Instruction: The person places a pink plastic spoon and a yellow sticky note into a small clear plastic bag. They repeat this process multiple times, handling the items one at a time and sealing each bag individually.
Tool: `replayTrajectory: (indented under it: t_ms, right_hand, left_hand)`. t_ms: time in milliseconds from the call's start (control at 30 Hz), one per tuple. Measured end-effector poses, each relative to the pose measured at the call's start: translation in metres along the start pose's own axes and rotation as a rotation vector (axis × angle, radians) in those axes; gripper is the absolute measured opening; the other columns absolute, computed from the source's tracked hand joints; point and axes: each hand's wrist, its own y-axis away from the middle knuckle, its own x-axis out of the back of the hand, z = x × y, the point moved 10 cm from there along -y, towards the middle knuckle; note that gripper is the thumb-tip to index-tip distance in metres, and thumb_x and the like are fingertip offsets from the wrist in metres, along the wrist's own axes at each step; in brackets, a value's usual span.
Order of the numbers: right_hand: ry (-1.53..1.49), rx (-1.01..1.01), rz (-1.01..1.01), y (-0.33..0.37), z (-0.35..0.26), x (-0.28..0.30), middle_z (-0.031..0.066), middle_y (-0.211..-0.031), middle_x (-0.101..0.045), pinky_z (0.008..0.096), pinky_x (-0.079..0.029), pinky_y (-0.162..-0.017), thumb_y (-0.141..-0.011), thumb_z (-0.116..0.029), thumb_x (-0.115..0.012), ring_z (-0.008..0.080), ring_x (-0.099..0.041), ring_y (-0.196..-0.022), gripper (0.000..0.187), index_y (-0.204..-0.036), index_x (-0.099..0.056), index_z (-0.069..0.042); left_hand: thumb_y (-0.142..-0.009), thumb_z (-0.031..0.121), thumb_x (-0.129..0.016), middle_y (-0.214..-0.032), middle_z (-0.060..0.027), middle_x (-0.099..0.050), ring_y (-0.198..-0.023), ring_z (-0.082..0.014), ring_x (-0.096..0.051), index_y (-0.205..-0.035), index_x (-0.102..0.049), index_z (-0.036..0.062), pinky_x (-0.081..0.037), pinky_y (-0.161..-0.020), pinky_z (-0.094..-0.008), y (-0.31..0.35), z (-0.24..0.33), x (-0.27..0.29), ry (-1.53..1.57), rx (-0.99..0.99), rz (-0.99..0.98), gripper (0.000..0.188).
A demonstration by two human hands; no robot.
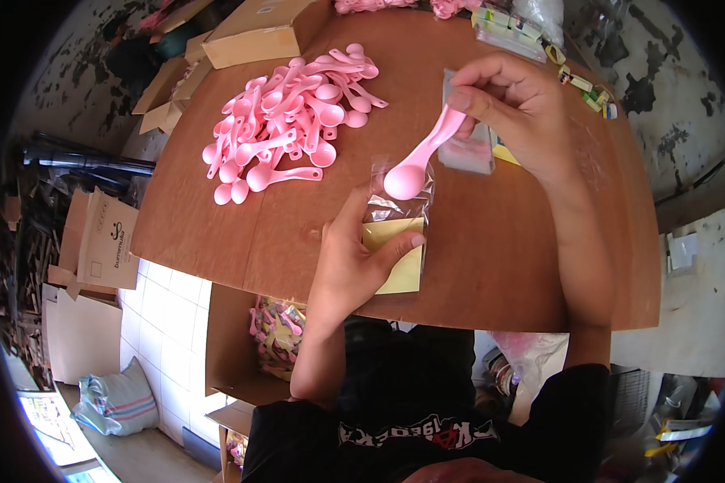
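My right hand (507, 105) pinches a pink plastic spoon (405, 180) by its handle, the round bowl hanging down to the left. Below it, my left hand (358, 258) grips a clear plastic bag (395, 211) with a yellow card (401, 270) inside, its thumb lying across the card. The spoon's bowl is at the bag's upper end; whether it is inside the mouth I cannot tell. A large heap of pink spoons (286, 121) lies to the left on the brown table (491, 241). Behind my right hand sits a stack of clear bags (466, 153), partly hidden.
A cardboard box (258, 36) stands at the table's far left. Along the far right edge lie small packets (596, 97) and a roll of tape-like strips. Below the near edge, an open carton (234, 338) holds many packed pink spoons. A white sack (121, 402) rests on the floor at left.
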Motion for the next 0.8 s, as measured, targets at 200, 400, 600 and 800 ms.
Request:
replayTrajectory:
  t_ms: [200, 400, 600, 800]
  right_hand:
    - [-0.06, -0.051, -0.081, 0.007, 0.005, -0.028, 0.0029, -0.076, -0.065, 0.0188, -0.047, -0.056, -0.087, -0.005, -0.073, 0.0048, -0.059, -0.064, 0.012, -0.091, -0.064, 0.001]
    - [0.161, 0.093, -0.2, 0.013, -0.012, -0.059, 0.0047, -0.079, -0.066, 0.0251, -0.049, -0.062, -0.083, -0.004, -0.074, 0.0134, -0.062, -0.068, 0.01, -0.088, -0.067, 0.001]
    - [0.57, 0.25, -0.172, 0.027, -0.036, -0.075, 0.0063, -0.091, -0.063, 0.032, -0.05, -0.07, -0.072, -0.004, -0.079, 0.0215, -0.061, -0.082, 0.015, -0.084, -0.071, -0.002]
    - [0.766, 0.434, -0.227, 0.037, -0.053, -0.095, 0.0048, -0.088, -0.061, 0.0342, -0.05, -0.069, -0.068, -0.006, -0.078, 0.0229, -0.06, -0.082, 0.017, -0.081, -0.069, -0.003]
  left_hand:
    - [-0.081, 0.006, -0.079, -0.109, -0.0118, -0.069, -0.098, -0.0128, -0.064, -0.133, -0.051, 0.001, -0.052, -0.086, -0.0304, -0.003, 0.006, -0.003, 0.075, 0.014, -0.007, 0.059]
    - [-0.104, 0.021, -0.046, -0.096, -0.0107, -0.07, -0.087, -0.0109, -0.063, -0.121, -0.059, -0.002, -0.05, -0.076, -0.0275, -0.001, 0.006, 0.011, 0.152, -0.097, 0.061, 0.031]
    - [-0.103, 0.017, -0.048, -0.078, -0.0126, -0.067, -0.075, -0.0165, -0.069, -0.116, -0.06, 0.0001, -0.051, -0.064, -0.0304, 0.005, 0.035, 0.013, -0.076, -0.096, 0.072, 0.024]
    - [-0.1, 0.011, -0.049, -0.071, -0.0127, -0.064, -0.06, -0.018, -0.063, -0.118, -0.059, -0.0019, -0.046, -0.056, -0.0319, 0.014, 0.05, 0.012, -0.26, -0.117, 0.087, 0.024]
